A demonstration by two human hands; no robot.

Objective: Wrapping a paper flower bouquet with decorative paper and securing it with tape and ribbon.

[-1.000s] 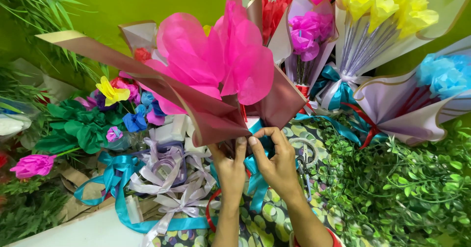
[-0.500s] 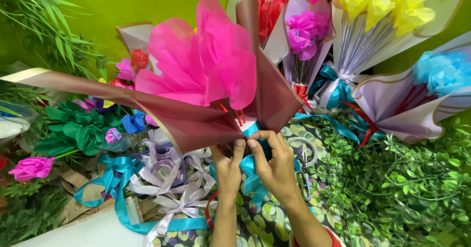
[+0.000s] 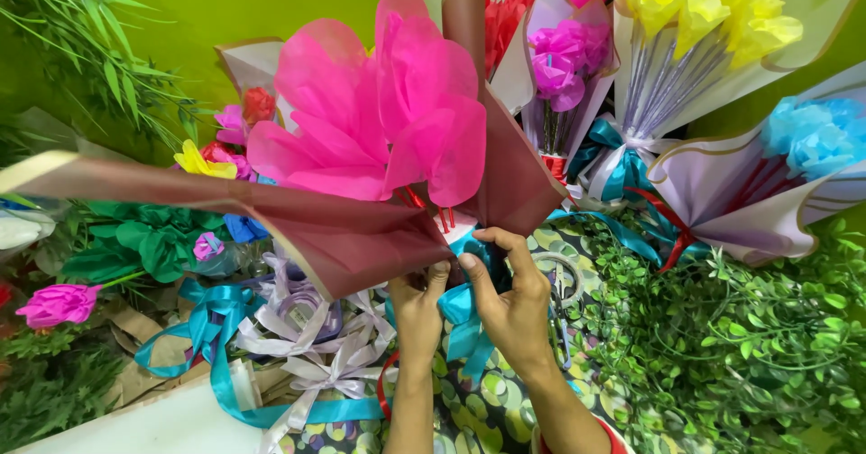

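— Teal ribbon (image 3: 462, 308), where is it?
— At the bouquet (image 3: 379, 147) neck, just below centre. The right hand (image 3: 512, 302) pinches it, fingers curled shut around the knot; a loose end hangs towards 6 o'clock.
— And the left hand (image 3: 417, 308)?
— Touching the ribbon from 9 o'clock, fingertips closed on it under the maroon wrap (image 3: 343, 233).
— What's around?
— Pink paper flowers at 12, a yellow bouquet (image 3: 713, 21) at 1, green leaves (image 3: 722, 346) at 4, lilac bows (image 3: 311, 337) at 8.
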